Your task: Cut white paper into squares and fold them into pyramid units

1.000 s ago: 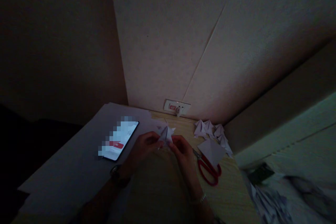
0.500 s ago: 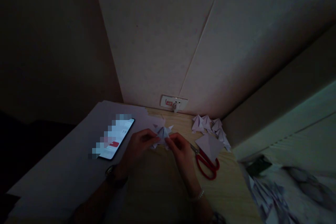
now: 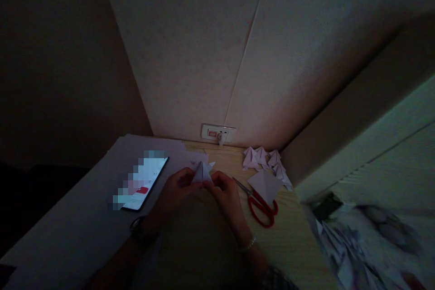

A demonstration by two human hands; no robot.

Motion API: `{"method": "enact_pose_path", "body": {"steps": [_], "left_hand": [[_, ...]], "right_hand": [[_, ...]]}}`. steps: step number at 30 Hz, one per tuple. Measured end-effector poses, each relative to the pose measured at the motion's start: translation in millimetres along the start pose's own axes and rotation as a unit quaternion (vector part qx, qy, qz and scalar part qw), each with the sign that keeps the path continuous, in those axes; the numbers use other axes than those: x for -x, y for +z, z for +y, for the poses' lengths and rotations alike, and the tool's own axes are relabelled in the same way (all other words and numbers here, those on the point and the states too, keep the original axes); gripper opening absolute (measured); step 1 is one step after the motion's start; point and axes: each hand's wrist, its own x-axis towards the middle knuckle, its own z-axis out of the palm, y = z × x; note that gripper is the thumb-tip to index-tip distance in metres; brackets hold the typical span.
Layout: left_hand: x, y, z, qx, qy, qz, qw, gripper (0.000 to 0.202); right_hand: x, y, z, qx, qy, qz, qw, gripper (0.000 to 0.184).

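Observation:
Between my two hands is a small folded white paper figure [image 3: 202, 172], its pointed corners sticking out at the top and sides. My left hand [image 3: 178, 186] pinches its left side, and a dark watch is on that wrist. From the right, my right hand [image 3: 226, 192] pinches the lower right edge, thumb and fingers closed on the paper; a pale beaded bracelet is on that wrist. Red-handled scissors [image 3: 261, 208] lie just right of my right hand, partly under a flat folded paper piece [image 3: 265, 185]. Dim light hides the finer folds.
Several finished folded paper figures [image 3: 261, 156] stand at the table's back right. A lit phone [image 3: 144, 186] rests on large white sheets [image 3: 81, 217] at left. A plug sits in the wall socket [image 3: 218, 133]. Below the table's right edge lie more folded papers [image 3: 346, 249].
My view has shifted slightly, so the table things sit further left. The paper figure's front now shows as a broader, flatter triangle, and my fingers have moved closer together at its lower edge.

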Motion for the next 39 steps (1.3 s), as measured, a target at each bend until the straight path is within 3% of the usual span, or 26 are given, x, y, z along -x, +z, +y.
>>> {"method": "enact_pose_path", "body": {"steps": [18,39], "left_hand": [[5,-0.1,11,-0.021,0.015,0.011,1.0,0.024],[1,-1.4,2,-0.001,0.012,-0.009,1.0,0.012]], "right_hand": [[-1,1,-1,-0.003,-0.012,-0.024,1.0,0.014],[0,1,1,-0.026,0.015,-0.023,0.999,0.019]]}}
